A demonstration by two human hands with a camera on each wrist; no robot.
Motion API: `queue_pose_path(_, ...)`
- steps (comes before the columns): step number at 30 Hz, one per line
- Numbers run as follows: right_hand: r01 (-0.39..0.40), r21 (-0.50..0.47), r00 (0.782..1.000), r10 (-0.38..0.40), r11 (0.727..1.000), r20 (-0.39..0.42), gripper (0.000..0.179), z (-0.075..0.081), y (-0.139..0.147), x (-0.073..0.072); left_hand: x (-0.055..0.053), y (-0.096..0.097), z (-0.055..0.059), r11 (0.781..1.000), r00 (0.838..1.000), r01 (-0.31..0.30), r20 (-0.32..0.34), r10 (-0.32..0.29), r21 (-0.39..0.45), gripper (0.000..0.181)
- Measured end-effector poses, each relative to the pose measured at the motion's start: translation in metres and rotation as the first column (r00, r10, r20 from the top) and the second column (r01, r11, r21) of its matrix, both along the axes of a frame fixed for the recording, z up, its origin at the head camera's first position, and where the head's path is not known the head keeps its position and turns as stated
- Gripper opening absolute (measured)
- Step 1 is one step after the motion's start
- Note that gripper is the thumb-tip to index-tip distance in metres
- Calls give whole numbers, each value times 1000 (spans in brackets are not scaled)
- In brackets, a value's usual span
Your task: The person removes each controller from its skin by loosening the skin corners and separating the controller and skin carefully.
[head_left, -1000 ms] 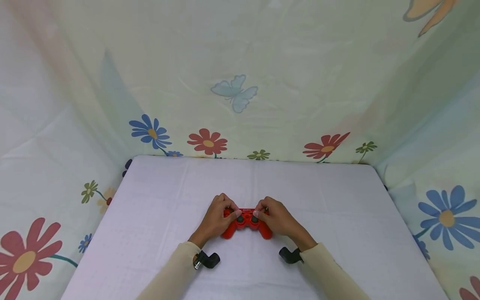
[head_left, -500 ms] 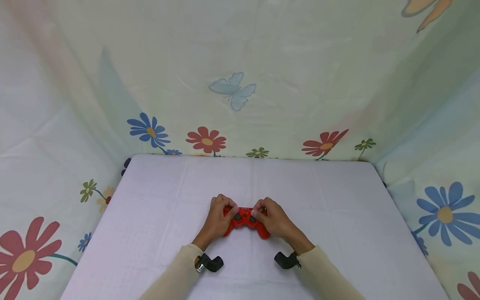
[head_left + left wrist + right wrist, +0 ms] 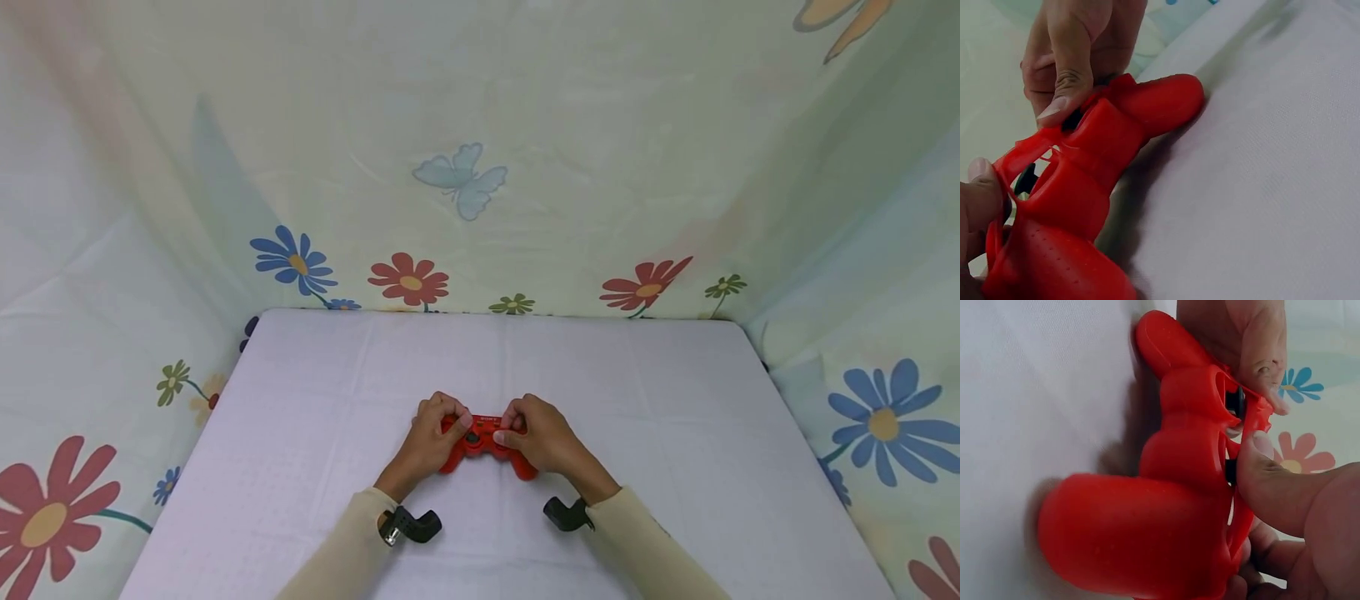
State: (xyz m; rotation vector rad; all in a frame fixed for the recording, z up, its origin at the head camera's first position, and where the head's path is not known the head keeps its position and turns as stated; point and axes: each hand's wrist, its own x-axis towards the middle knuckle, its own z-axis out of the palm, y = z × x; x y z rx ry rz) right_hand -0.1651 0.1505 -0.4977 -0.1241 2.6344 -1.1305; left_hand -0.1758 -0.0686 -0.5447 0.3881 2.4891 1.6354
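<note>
White table (image 3: 315, 375) before flowered curtains (image 3: 615, 167): red controller (image 3: 483, 442) held at both ends

The tabletop is covered in pale cloth and backed by curtains at its far edge and both sides. The controller is placed about midway between the left and right edges, well apart from the far edge; whether its whole weight is borne by the cloth cannot be told. Its left end is pinched narrowly by the left hand (image 3: 433, 437), its right end by the right hand (image 3: 546, 438), thumbs on the face. Beneath the thumbs, a thin red strip (image 3: 1257, 419) is seen standing off from the body, and a black thumbstick (image 3: 1025, 179) is exposed in the gap. The outer layer is judged soft, stretchy, light and unlikely to slip, but tearable at that strip. A firmer hold should be found on the thick handles (image 3: 1107, 531).
</note>
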Motion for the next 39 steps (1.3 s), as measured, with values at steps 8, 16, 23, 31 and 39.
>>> queue_pose_path(8, 70, -84, 997, -72, 994, -12, 18, -6, -2, 5, 3, -7, 2, 996, 996, 71, -52, -74, -55, 12)
queue_pose_path(16, 23, 13, 974, -19, 1000, -224, 24, -13, -3, 17, 7, -1, 3, 967, 947, -21, -315, -62, -253, 28)
queue_pose_path(23, 7, 96, 964, 19, 995, -264, 29, -13, -3, 21, 13, 1, 3, 942, 895, -78, -440, -78, -326, 32)
queue_pose_path(31, -24, 148, 953, 67, 989, -294, 34, -14, -2, 20, 14, -1, -2, 924, 853, -92, -508, -119, -371, 34)
queue_pose_path(39, 19, 166, 909, 52, 986, -414, 39, -18, -6, 25, 11, -3, -4, 937, 823, -76, -552, -134, -341, 41)
